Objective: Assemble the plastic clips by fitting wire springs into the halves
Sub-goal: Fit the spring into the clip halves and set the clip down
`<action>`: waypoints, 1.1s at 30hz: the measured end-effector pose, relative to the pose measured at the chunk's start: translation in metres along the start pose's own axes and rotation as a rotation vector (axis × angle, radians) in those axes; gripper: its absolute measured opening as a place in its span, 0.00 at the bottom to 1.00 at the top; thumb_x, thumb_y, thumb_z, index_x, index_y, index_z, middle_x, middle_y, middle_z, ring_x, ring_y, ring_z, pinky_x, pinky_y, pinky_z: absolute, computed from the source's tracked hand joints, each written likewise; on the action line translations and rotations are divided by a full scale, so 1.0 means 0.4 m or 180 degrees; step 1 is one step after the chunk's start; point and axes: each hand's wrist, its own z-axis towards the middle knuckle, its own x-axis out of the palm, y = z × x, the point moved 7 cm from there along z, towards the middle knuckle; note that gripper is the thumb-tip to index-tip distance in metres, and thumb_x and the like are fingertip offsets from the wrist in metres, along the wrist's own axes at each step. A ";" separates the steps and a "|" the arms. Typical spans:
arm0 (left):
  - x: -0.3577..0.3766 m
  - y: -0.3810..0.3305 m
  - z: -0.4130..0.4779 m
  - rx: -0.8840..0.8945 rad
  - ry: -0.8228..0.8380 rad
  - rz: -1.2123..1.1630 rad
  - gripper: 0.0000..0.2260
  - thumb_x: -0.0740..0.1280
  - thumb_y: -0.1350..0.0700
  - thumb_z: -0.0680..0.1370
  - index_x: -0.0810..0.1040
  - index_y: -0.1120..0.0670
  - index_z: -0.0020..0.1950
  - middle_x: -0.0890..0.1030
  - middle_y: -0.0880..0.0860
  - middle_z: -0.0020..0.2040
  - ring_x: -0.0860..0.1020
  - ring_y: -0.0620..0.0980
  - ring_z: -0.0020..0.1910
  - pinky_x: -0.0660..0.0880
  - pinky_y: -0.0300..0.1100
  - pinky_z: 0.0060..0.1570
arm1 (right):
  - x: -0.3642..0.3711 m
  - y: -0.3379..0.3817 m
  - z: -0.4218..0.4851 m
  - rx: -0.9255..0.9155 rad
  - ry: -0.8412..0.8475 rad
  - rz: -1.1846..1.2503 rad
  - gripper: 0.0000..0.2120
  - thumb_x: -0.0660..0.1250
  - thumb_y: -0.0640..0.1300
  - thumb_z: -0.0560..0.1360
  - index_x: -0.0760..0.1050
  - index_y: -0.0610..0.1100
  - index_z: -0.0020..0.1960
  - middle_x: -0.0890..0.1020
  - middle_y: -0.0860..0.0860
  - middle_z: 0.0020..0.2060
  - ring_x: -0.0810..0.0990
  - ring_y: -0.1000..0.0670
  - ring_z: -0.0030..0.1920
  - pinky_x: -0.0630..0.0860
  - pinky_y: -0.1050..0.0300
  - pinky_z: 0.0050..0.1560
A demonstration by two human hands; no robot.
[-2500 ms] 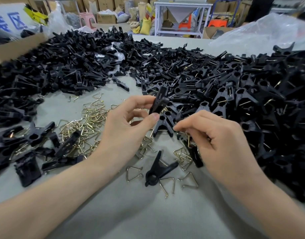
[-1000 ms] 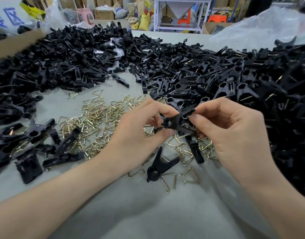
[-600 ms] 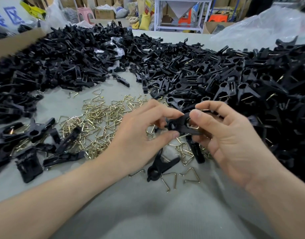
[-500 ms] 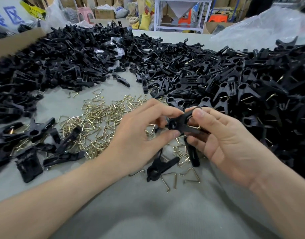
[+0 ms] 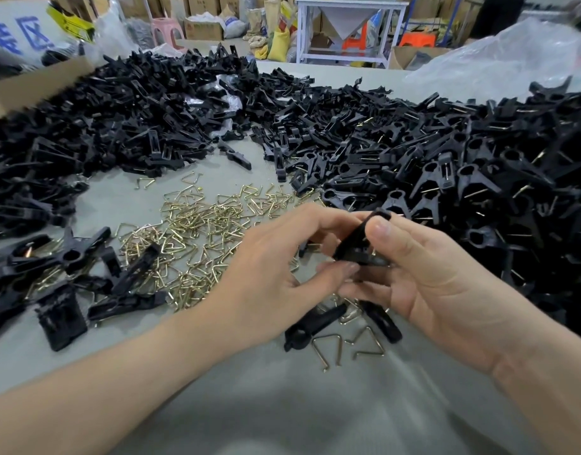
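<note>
Both hands hold one black plastic clip [image 5: 358,241] above the grey table. My left hand [image 5: 272,274] pinches its lower end between thumb and fingers. My right hand [image 5: 433,274] grips its upper part, thumb on top. A brass wire shows faintly inside the clip. A heap of brass wire springs [image 5: 197,238] lies left of my hands. Below my hands rest a black clip half [image 5: 312,326], a second clip half [image 5: 381,320] and two loose springs [image 5: 328,349].
A pile of black clip halves [image 5: 118,119] covers the back left, and a heap of assembled clips [image 5: 479,178] fills the right. Several clips [image 5: 66,290] lie at the left. A cardboard box [image 5: 29,83] and a plastic bag [image 5: 499,57] stand behind.
The clip has tilted from lying sideways to nearly upright between my hands. My right thumb moved onto its top and my right palm turned more towards me.
</note>
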 end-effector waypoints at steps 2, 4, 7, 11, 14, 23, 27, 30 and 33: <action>0.006 0.002 -0.003 -0.0076 0.0107 -0.0164 0.14 0.67 0.55 0.73 0.73 0.46 0.58 0.80 0.44 0.46 0.79 0.42 0.48 0.76 0.42 0.50 | 0.005 -0.009 -0.001 0.0073 0.0022 -0.0047 0.27 0.78 0.49 0.62 0.77 0.35 0.55 0.82 0.41 0.44 0.82 0.49 0.40 0.80 0.60 0.37; 0.013 0.002 -0.005 -0.0109 0.0206 -0.0330 0.15 0.68 0.57 0.73 0.72 0.47 0.59 0.79 0.45 0.49 0.79 0.42 0.48 0.76 0.42 0.50 | 0.001 -0.014 0.000 0.0058 -0.0081 -0.0226 0.20 0.78 0.50 0.63 0.80 0.38 0.49 0.83 0.42 0.40 0.82 0.49 0.37 0.79 0.61 0.35; 0.017 -0.001 -0.004 -0.0028 0.0295 -0.0396 0.17 0.68 0.59 0.73 0.72 0.49 0.61 0.79 0.46 0.50 0.79 0.43 0.50 0.76 0.41 0.51 | 0.003 -0.012 0.000 0.0029 -0.0145 -0.0279 0.20 0.73 0.53 0.59 0.82 0.40 0.44 0.84 0.44 0.37 0.82 0.50 0.35 0.78 0.62 0.33; 0.022 -0.002 -0.003 0.0097 0.0403 -0.0117 0.19 0.69 0.55 0.75 0.70 0.48 0.65 0.78 0.43 0.56 0.77 0.36 0.54 0.71 0.30 0.55 | 0.003 -0.010 -0.001 0.0034 -0.0127 -0.0203 0.19 0.74 0.53 0.60 0.82 0.42 0.45 0.82 0.46 0.36 0.81 0.51 0.35 0.77 0.63 0.32; 0.031 -0.002 -0.004 0.0160 0.0481 0.0125 0.19 0.65 0.54 0.77 0.68 0.47 0.66 0.74 0.41 0.55 0.73 0.33 0.53 0.66 0.24 0.54 | 0.000 -0.005 -0.002 0.0100 -0.0111 -0.0321 0.24 0.74 0.53 0.61 0.80 0.39 0.50 0.82 0.45 0.38 0.81 0.49 0.34 0.77 0.62 0.31; 0.036 -0.012 -0.002 0.0315 0.0586 0.0277 0.16 0.63 0.58 0.78 0.71 0.61 0.65 0.77 0.51 0.52 0.71 0.39 0.50 0.67 0.29 0.54 | -0.007 0.001 -0.008 0.0176 -0.0143 -0.0392 0.25 0.80 0.47 0.58 0.79 0.35 0.49 0.82 0.42 0.37 0.82 0.47 0.36 0.78 0.62 0.35; 0.030 -0.009 0.000 0.0305 0.0480 0.0307 0.17 0.61 0.57 0.79 0.71 0.63 0.65 0.73 0.50 0.56 0.71 0.42 0.54 0.68 0.35 0.58 | -0.002 -0.011 -0.008 0.0283 -0.0012 0.0115 0.19 0.79 0.45 0.60 0.82 0.37 0.47 0.83 0.42 0.43 0.83 0.50 0.40 0.80 0.62 0.40; 0.014 -0.013 0.004 0.0427 0.0211 0.0621 0.16 0.60 0.56 0.79 0.72 0.62 0.64 0.71 0.48 0.56 0.69 0.45 0.55 0.68 0.42 0.58 | 0.011 -0.019 -0.011 0.0345 0.0050 0.0352 0.18 0.76 0.50 0.60 0.84 0.40 0.44 0.84 0.42 0.44 0.84 0.48 0.42 0.81 0.60 0.42; 0.004 -0.016 0.007 0.0386 0.0048 0.0444 0.14 0.61 0.55 0.78 0.74 0.59 0.62 0.73 0.49 0.54 0.72 0.49 0.54 0.70 0.45 0.56 | 0.021 -0.021 -0.016 0.0336 0.0156 0.0589 0.15 0.79 0.53 0.60 0.85 0.44 0.41 0.84 0.42 0.43 0.84 0.49 0.43 0.81 0.58 0.44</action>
